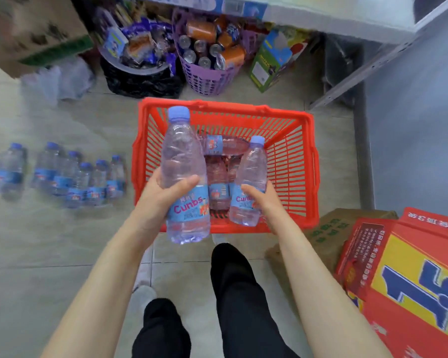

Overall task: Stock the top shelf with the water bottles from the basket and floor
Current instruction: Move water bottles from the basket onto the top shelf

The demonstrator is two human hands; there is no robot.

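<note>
My left hand (166,196) grips a clear water bottle (181,161) with a blue cap and a blue label, held upright above the near left part of the red basket (292,161). A second, smaller-looking bottle (251,174) is gripped around its label by my right hand (263,200), over the basket's near middle. Inside the basket lie more bottles (223,146), one on its side at the back. Several bottles (73,177) stand on the floor to the left. The shelf edge (321,19) shows at the top right.
Behind the basket stand a purple basket of cans (207,81), a black tub of snack packs (140,81) and a green carton (272,63). Red and yellow cartons (404,280) lie at the right. A brown box (31,34) is at the top left. My legs are below.
</note>
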